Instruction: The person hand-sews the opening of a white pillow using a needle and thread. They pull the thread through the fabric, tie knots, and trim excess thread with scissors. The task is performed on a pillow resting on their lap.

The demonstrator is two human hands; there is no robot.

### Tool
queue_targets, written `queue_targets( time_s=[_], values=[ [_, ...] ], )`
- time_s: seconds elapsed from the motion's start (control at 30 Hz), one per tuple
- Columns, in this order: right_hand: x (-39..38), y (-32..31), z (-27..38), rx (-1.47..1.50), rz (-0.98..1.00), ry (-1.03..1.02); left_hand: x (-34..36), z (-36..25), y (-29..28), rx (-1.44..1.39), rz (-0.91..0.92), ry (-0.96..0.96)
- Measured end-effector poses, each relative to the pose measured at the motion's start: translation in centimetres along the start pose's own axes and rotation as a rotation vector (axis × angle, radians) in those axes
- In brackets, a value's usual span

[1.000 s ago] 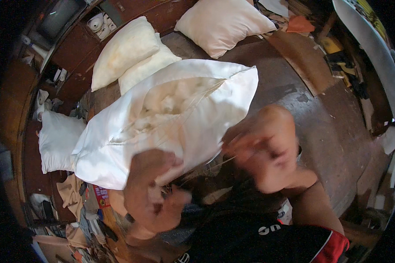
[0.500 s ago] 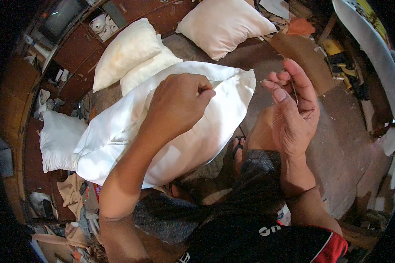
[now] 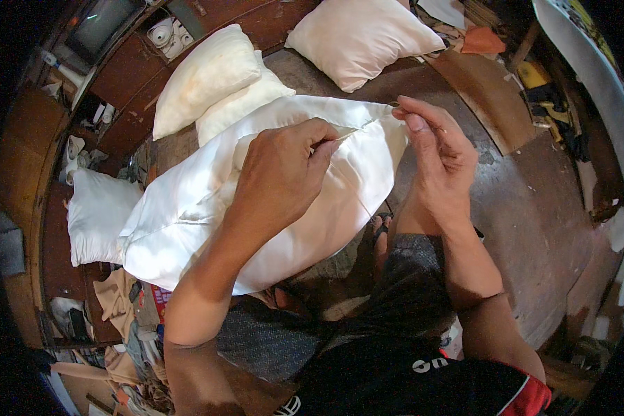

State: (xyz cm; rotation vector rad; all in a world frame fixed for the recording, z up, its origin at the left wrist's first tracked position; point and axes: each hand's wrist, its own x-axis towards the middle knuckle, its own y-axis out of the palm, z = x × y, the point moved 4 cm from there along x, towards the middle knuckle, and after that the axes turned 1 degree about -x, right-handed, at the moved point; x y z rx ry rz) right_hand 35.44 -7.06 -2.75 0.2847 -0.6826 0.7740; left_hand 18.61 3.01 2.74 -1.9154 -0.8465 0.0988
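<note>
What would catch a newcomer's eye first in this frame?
The big white satin pillow across the person's lap fills the middle. Over its upper edge both hands meet: the left hand pinches at the seam, and the right hand pinches something fine beside the corner, too small to make out. Beyond, more pillows lie on the brown floor: a cream pillow upper left, another pillow top centre.

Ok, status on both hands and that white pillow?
Left hand pinching thread at white pillow seam. Right hand pinching the corner, likely a needle. Nothing in the way.
</note>
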Motion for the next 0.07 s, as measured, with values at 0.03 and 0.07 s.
queue_targets(
  time_s=[0.03,0.07],
  values=[
    [0.17,0.24,0.01,-0.049,0.025,-0.048,-0.10,0.15,-0.02,-0.001,0.005,-0.013],
    [0.31,0.48,0.04,-0.098,0.050,-0.097,-0.20,0.27,-0.05,-0.003,0.009,-0.026]
  ],
)
